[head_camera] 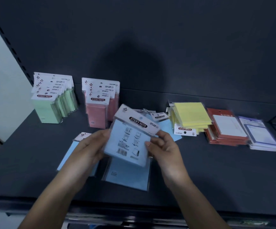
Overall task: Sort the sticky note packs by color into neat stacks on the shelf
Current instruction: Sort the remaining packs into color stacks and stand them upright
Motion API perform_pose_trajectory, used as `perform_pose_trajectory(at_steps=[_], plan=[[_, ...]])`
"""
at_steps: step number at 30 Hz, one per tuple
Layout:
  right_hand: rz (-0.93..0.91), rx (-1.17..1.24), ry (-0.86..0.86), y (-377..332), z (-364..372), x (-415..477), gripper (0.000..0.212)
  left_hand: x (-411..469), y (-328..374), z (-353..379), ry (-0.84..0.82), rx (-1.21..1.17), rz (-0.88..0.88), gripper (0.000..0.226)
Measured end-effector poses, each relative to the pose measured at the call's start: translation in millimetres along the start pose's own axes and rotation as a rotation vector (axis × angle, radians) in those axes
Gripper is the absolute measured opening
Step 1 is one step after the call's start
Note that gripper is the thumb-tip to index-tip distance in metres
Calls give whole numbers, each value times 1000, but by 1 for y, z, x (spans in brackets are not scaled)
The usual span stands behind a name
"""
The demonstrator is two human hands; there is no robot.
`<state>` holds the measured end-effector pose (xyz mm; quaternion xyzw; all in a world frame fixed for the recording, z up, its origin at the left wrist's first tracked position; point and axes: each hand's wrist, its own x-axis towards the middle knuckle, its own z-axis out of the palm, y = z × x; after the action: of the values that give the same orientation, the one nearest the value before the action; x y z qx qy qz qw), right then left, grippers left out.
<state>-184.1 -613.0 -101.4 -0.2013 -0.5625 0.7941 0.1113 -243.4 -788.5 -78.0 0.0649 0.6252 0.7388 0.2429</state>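
Leaving bare shelf [208,176] open along the front right and at the front left corner. Meeting the green stack [51,111] and pink stack [97,114] standing upright at the back left, with a narrow gap showing between them. Running into the yellow stack [191,116], red stack [223,129] and purple-edged stack [262,138] packed side by side at the right. Getting blocked mid-shelf by flat blue packs [127,177] lying loose, and above them by the left hand [87,146] and right hand [163,149] gripping the held blue pack [129,141]. Finding rear blue packs [168,129] filling the ground between pink stack and yellow stack. Offering open air above all stacks, before the back panel [150,47].
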Motion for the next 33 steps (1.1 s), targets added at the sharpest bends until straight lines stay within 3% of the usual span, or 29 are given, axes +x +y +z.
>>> perform_pose_trajectory(at_steps=[2, 8, 11, 13, 16, 20, 26, 29, 33], plan=[[27, 20, 7, 6, 8, -3, 30, -3, -3, 11, -74, -62, -5, 37], [220, 213, -45, 4, 27, -14, 28, -2, -24, 31, -175, 84, -39, 57], [375, 345, -113, -6, 23, -19, 32, 1, -26, 32, -78, 193, -49, 71], [401, 419, -121, -10, 18, -19, 41, 4, -27, 30, 28, 245, 18, 65], [283, 407, -84, -8, 11, -21, 44, 9, -27, 24, 169, 280, 112, 32], [101, 19, 17, 10, 1, -21, 33, 13, -37, 18, 251, 615, 205, 32], [-183, -644, 29, 26, -4, -15, 68, 9, -59, 22, 276, 852, 318, 39], [-281, -896, 64, 29, -7, -20, 60, 9, -65, 21, 264, 900, 312, 40], [-318, -1029, 20, 28, -11, -37, 46, 8, -64, 19, 253, 926, 325, 33]])
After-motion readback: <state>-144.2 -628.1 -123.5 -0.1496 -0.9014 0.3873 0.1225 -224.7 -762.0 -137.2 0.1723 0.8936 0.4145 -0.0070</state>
